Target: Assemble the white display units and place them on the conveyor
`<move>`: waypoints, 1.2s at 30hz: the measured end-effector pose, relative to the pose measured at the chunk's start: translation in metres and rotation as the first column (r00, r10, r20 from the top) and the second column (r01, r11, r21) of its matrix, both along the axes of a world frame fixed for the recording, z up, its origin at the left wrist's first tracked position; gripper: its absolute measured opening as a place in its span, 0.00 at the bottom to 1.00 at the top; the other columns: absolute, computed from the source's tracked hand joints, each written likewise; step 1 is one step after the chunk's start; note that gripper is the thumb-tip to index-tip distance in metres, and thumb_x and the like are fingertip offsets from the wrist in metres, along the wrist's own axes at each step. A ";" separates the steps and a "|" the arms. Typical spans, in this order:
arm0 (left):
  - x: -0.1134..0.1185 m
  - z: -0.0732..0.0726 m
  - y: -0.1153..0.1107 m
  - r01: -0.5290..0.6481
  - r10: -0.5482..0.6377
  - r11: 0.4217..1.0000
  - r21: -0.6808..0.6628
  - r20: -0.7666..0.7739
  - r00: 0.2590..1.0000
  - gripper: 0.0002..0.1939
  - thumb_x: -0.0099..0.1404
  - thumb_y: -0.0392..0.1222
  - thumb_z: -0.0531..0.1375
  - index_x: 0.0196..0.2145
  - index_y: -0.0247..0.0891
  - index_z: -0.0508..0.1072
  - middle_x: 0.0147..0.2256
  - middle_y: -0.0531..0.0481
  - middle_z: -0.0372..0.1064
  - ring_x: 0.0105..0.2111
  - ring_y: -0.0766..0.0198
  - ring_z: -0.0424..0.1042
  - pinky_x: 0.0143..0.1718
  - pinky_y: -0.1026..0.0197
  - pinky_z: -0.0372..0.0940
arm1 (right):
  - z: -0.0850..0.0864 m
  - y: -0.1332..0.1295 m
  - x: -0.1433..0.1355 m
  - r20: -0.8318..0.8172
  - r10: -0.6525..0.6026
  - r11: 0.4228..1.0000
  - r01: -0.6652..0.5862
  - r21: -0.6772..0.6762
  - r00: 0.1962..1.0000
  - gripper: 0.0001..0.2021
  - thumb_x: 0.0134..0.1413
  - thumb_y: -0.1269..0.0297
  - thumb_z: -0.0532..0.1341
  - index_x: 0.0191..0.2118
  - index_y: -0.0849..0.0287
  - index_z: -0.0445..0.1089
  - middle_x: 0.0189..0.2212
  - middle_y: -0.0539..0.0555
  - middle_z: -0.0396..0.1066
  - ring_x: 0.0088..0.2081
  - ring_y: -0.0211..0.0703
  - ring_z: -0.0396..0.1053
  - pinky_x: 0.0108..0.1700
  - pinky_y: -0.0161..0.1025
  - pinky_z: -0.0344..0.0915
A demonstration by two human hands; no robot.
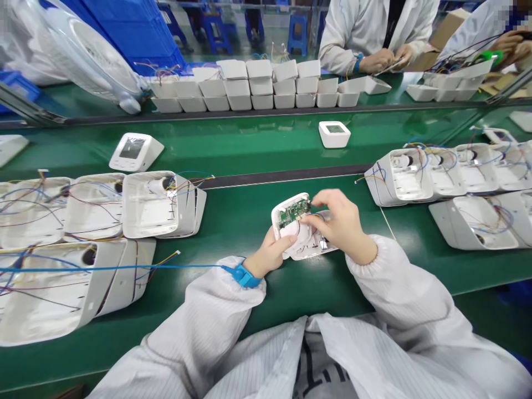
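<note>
My left hand (274, 252) grips the edge of a white plastic front housing (275, 215), tilted up with its inside towards me. Inside it sits a green circuit board (294, 211). Behind and below lies an open white rear housing (307, 253) on the bench, with wires inside. My right hand (343, 221) is curled at the board's right side, thumb and forefinger closed around thin wires (319, 215) by the board's edge; the plug itself is mostly hidden by the fingers. A blue wrist strap (245, 275) with a cord is on my left wrist.
Open white housings with loose wires stand at left (152, 208) and right (409, 177). Two closed units with screens, one at left (135, 152) and one at right (334, 134), sit on the green bench (249, 144). Beyond are stacked housings (239, 88), a fan (89, 50) and a co-worker's hands (380, 60).
</note>
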State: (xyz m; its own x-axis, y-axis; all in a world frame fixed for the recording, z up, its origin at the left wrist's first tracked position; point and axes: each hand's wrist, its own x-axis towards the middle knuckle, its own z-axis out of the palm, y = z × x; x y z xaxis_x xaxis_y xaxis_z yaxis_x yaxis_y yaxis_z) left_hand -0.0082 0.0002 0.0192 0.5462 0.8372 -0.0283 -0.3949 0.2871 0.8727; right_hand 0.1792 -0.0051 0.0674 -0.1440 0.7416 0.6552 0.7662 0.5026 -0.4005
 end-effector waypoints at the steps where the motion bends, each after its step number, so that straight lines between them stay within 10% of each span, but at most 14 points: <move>1: 0.000 0.002 0.000 0.032 -0.032 0.999 -0.013 0.031 0.999 0.24 0.54 0.47 0.68 0.48 0.35 0.75 0.43 0.45 0.76 0.44 0.50 0.75 0.50 0.49 0.68 | -0.001 0.002 0.003 0.000 0.041 0.999 -0.041 0.028 0.999 0.19 0.56 0.50 0.65 0.47 0.58 0.71 0.46 0.60 0.74 0.48 0.50 0.72 0.48 0.45 0.70; 6: 0.001 0.010 0.001 0.143 -0.138 0.989 -0.036 0.114 0.984 0.23 0.55 0.44 0.67 0.48 0.35 0.75 0.42 0.44 0.78 0.43 0.50 0.76 0.48 0.50 0.70 | -0.008 0.010 0.013 0.065 0.236 0.971 -0.232 -0.061 0.970 0.27 0.60 0.51 0.61 0.61 0.54 0.62 0.55 0.59 0.71 0.54 0.49 0.70 0.54 0.46 0.71; 20: 0.000 0.008 0.004 0.147 -0.144 0.988 -0.056 0.048 0.988 0.25 0.55 0.48 0.68 0.49 0.34 0.74 0.41 0.42 0.78 0.40 0.49 0.77 0.45 0.49 0.71 | -0.008 0.006 0.004 -0.096 0.115 0.980 -0.129 -0.155 0.989 0.21 0.56 0.53 0.65 0.54 0.55 0.70 0.48 0.57 0.76 0.46 0.47 0.75 0.46 0.42 0.74; 26: -0.014 0.003 0.030 -0.117 0.179 0.890 0.441 -0.102 0.979 0.38 0.57 0.72 0.58 0.48 0.34 0.76 0.44 0.40 0.77 0.44 0.48 0.75 0.45 0.50 0.70 | 0.003 0.003 0.006 -0.375 0.060 0.954 -0.163 -0.251 0.925 0.17 0.49 0.54 0.70 0.43 0.55 0.71 0.33 0.50 0.76 0.34 0.42 0.74 0.37 0.41 0.72; 30: -0.021 0.004 0.041 -0.173 0.441 0.721 0.671 -0.252 0.862 0.36 0.67 0.68 0.46 0.53 0.36 0.74 0.54 0.37 0.71 0.55 0.46 0.69 0.57 0.44 0.62 | 0.002 0.002 0.001 -0.120 0.211 0.975 -0.217 -0.039 0.970 0.04 0.58 0.69 0.60 0.33 0.55 0.69 0.32 0.51 0.75 0.37 0.42 0.71 0.39 0.42 0.66; 36: -0.005 0.009 0.024 0.245 0.308 0.752 0.612 -0.655 0.690 0.60 0.48 0.64 0.68 0.69 0.36 0.46 0.63 0.31 0.56 0.61 0.38 0.59 0.61 0.37 0.55 | -0.005 0.002 -0.007 0.366 0.365 0.925 -0.376 -0.044 0.856 0.07 0.62 0.71 0.57 0.34 0.55 0.71 0.36 0.50 0.76 0.44 0.44 0.69 0.47 0.47 0.61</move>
